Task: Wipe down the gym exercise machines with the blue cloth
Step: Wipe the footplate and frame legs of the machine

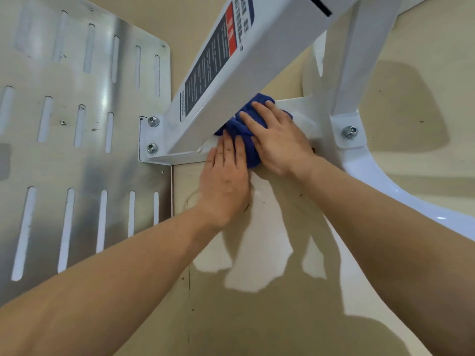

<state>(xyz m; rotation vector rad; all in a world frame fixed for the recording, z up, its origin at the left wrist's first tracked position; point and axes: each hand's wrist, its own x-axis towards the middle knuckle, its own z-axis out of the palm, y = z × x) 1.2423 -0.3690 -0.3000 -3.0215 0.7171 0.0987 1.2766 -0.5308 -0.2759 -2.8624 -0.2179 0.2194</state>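
Cloth of crumpled dark blue fabric (pixel 232 127) lies bunched at the middle of the frame, pushed against the slanted white metal machine beam (pixel 257 60) where it meets its white base plate (pixel 303 111). The right hand (pixel 279 145) presses flat on the cloth, fingers straight and slightly spread. The left hand (pixel 225 183), just beside it, lays straight fingers on the cloth's lower edge. A slotted silver metal plate (pixel 77 155) fills the left side, and beige floor (pixel 257 317) spreads below.

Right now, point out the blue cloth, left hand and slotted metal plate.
blue cloth (pixel 253 155), head view, on its lower fold.
left hand (pixel 223 181), head view, on the back of the hand.
slotted metal plate (pixel 77 168), head view, on the bare strip between slot rows.
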